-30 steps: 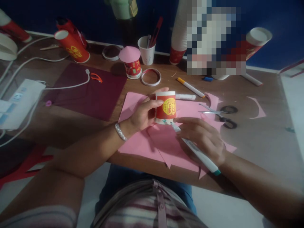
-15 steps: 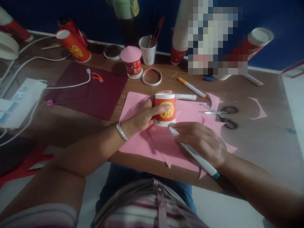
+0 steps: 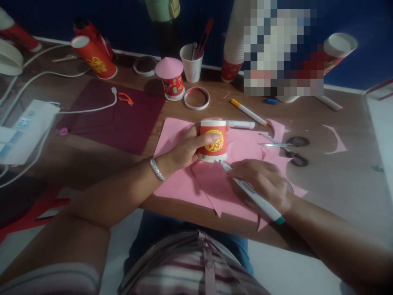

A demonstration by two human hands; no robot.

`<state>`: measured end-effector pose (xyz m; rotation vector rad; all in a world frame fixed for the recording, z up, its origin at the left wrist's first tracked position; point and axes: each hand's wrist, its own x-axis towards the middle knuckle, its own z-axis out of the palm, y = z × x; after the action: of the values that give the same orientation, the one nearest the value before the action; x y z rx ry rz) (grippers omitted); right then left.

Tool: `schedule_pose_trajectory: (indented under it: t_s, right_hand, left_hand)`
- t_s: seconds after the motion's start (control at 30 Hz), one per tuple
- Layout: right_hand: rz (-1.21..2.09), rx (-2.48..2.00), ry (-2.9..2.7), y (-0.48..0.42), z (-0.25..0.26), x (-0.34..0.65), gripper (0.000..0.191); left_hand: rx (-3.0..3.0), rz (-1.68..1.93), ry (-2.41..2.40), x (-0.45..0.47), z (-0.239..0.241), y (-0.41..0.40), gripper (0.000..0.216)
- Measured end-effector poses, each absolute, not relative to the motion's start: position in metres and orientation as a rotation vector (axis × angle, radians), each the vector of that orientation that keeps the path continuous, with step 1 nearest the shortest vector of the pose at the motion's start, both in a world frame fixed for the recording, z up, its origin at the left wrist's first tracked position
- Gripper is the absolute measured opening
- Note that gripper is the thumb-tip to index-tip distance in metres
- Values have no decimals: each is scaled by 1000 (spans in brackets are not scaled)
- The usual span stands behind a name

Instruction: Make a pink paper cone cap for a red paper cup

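My left hand (image 3: 192,146) is wrapped round a red and white paper cup (image 3: 211,152) with a yellow round emblem, the thumb lying across its front. A white marker (image 3: 257,200) with a green end is pinched in my right hand (image 3: 262,180). Its tip is at the cup's white lower rim, where small dark marks show; whether it touches I cannot tell. Beneath both hands lie sheets of pink paper (image 3: 175,180). Behind the cup rests a white capped marker (image 3: 241,124).
Scissors (image 3: 294,149) lie right among pink scraps. Behind stand a cup with a pink cone roof (image 3: 169,80), a tape roll (image 3: 197,99) and a white pen cup (image 3: 190,63). A yellow-capped marker (image 3: 248,112) lies nearby. At left are a power strip (image 3: 29,131) and cables.
My right hand and the marker have shifted slightly right, the tip drawing a little along the cup's rim. My left hand holds the cup almost still.
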<state>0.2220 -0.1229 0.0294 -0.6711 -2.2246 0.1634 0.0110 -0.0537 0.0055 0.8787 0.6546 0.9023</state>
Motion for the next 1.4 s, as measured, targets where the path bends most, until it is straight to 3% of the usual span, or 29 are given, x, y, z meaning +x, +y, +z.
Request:
schedule_pose_trajectory:
  t_s: [0.6, 0.9, 1.13, 1.4]
  right_hand:
    - [175, -662, -2240, -122, 30, 222, 21]
    - [210, -619, -2224, -121, 28, 221, 21]
    - [254, -625, -2217, -121, 28, 221, 24]
    - [207, -638, -2207, -122, 26, 222, 25]
  left_hand:
    - [851, 908, 565, 11, 4, -53, 56]
    - [893, 861, 568, 10, 2, -52, 44]
    - [870, 948, 593, 15, 6, -51, 58]
    - [815, 887, 653, 13, 8, -54, 42]
